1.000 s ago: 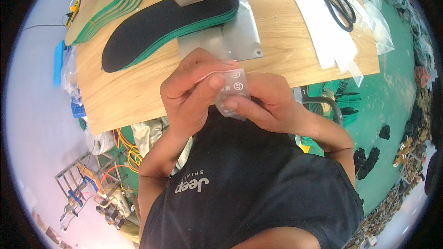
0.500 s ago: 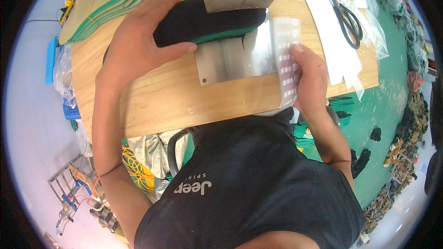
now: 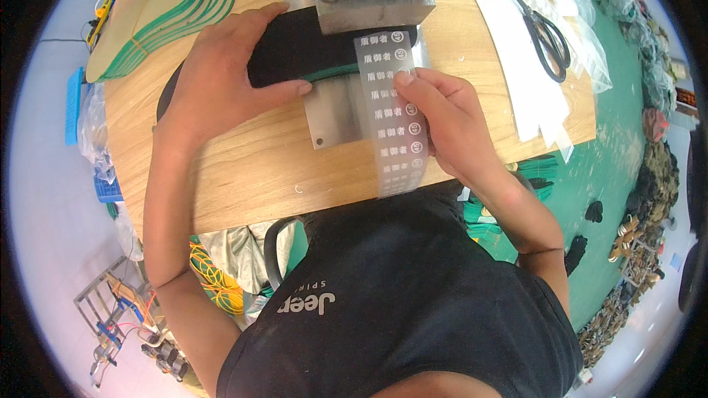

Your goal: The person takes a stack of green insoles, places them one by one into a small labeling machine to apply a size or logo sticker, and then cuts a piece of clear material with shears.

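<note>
A black insole [image 3: 287, 48] with a green edge, seemingly several layers thick, lies on a flat metal plate [image 3: 332, 118]. Its right part reaches under the metal block of a press [image 3: 376, 12]. My left hand [image 3: 214, 77] grips the insole's left part, fingers along the far edge and thumb at the near edge. Between thumb and fingers, my right hand [image 3: 453, 110] pinches a translucent strip of white printed labels [image 3: 392, 136]. The strip's far end overlaps the insole just in front of the press block, and its near end reaches the table edge.
Tan insoles with green edges [image 3: 162, 22] are stacked at the far left of the wooden table [image 3: 243, 177]. Black scissors [image 3: 544, 40] lie on white sheets [image 3: 509, 81] at the right. Yellow cord [image 3: 217, 280] sits below the table's front edge.
My right hand has brought the label strip leftward, from beside the metal plate to over the insole's right part. My left hand has stayed on the insole. The whole view has shifted slightly.
</note>
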Tool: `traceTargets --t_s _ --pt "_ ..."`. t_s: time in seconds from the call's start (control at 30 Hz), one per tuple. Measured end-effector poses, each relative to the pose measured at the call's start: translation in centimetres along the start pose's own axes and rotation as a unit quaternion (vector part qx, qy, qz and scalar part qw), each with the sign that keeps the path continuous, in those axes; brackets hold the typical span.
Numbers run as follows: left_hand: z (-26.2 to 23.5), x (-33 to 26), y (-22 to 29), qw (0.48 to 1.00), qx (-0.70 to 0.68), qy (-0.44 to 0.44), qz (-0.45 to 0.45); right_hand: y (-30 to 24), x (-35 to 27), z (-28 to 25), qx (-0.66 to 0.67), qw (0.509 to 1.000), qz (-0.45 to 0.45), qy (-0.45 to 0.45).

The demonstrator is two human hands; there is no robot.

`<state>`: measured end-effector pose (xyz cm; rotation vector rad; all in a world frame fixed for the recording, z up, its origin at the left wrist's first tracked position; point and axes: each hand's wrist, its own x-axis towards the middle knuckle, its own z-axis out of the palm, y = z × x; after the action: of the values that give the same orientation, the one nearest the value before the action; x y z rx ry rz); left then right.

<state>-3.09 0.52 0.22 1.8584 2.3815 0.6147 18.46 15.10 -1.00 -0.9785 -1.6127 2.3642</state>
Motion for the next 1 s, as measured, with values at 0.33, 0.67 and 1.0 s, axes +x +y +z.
traceTargets --t_s 0.33,0.67,1.0 --pt "-0.1 0.4 0.1 1.0 0.024 -0.016 0.0 0.0 1.6 0.5 0.04 0.999 0.002 0.004" --pt "0.0 0.2 0.2 1.0 -0.002 -0.03 0.0 0.4 1.9 0.1 0.073 0.997 0.007 0.0" --pt "-0.1 0.1 0.3 0.999 0.02 -0.028 -0.004 0.7 2.0 -0.1 0.074 0.997 -0.014 -0.019"
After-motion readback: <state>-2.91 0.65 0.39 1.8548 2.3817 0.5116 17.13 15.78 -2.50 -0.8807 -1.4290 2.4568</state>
